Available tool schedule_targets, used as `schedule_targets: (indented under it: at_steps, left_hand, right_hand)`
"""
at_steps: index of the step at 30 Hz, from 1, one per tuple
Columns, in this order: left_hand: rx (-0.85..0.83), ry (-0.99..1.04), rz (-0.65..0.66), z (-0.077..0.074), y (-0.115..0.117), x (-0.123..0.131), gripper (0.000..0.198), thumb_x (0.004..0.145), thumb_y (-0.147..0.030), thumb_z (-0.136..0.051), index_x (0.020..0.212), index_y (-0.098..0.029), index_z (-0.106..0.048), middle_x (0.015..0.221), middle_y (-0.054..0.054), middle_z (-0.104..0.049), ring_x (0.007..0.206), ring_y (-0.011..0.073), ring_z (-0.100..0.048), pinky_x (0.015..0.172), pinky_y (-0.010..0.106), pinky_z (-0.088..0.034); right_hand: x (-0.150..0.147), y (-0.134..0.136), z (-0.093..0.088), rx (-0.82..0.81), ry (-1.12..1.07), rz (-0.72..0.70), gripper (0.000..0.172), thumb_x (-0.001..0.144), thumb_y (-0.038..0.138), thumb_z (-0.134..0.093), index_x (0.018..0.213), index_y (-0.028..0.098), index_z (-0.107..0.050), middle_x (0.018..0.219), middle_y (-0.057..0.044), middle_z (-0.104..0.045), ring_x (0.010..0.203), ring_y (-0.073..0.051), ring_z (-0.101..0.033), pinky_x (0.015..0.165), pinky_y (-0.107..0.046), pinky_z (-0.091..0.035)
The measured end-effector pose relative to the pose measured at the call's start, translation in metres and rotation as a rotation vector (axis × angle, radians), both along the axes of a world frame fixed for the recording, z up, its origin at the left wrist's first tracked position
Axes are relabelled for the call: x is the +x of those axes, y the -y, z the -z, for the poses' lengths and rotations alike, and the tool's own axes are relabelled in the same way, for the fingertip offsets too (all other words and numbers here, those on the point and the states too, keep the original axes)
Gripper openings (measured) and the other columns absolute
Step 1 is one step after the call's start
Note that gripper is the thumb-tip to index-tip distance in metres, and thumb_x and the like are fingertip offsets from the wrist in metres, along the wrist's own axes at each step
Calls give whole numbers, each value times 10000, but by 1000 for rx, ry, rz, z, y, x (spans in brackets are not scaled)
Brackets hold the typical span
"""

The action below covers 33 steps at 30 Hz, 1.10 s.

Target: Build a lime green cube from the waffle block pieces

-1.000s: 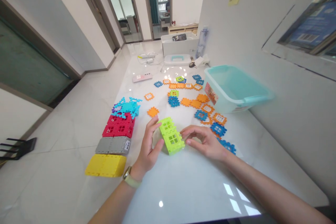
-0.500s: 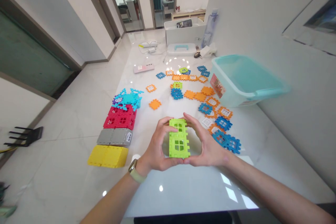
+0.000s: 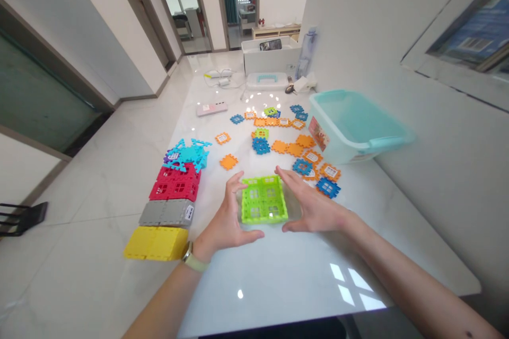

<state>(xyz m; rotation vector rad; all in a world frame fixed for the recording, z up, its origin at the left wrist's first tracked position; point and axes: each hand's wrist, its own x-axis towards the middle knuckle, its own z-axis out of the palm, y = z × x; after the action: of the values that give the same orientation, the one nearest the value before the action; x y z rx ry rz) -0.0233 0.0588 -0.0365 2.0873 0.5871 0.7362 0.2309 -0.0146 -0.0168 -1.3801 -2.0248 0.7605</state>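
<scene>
Green open-topped box (image 3: 263,201) between fingers (image 3: 289,181)

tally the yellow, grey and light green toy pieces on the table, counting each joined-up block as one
Yellow block: 1
Grey block: 1
Light green open box of joined tiles: 1
Loose light green tiles: 2 showing
Total: 5 in view; any hidden beneath other pieces can't be counted
</scene>
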Motion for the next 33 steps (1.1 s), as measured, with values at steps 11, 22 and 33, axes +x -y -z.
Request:
schedule_targets:
  at_steps: [11,22,33]
  left_hand:
    - [30,-103,-17,4,-17,2,1032,590,-429,-895,1427,-229,-324,1402,156,-379,1332,357,-391,1118,506,-374]
    - [60,-95,-107,7,-12,0,1038,625,-477,-860,1466,-235,-301,1502,171,-275,1418,376,-261,1159,565,-268]
    - [-17,-110,-99,3,-10,4,602,637,-311,-853,1175,-237,-594,1439,111,-386,1323,315,-423,1117,457,-378]
  right_hand:
    - [3,-5,18,-11,99,35,1148,597,399,-831,1537,161,-215,1458,-208,-439,1297,-371,-472,1068,-522,-386]
    - [-2,2,-4,256,120,342,349,941,413,-494,1183,188,-607,630,-6,-613,624,-201,-602,668,-352,-482]
    - [40,-189,-7,145,382,522,490,776,67,-473,1250,97,-596,1275,-169,-610,1186,-272,-549,1021,-359,-411]
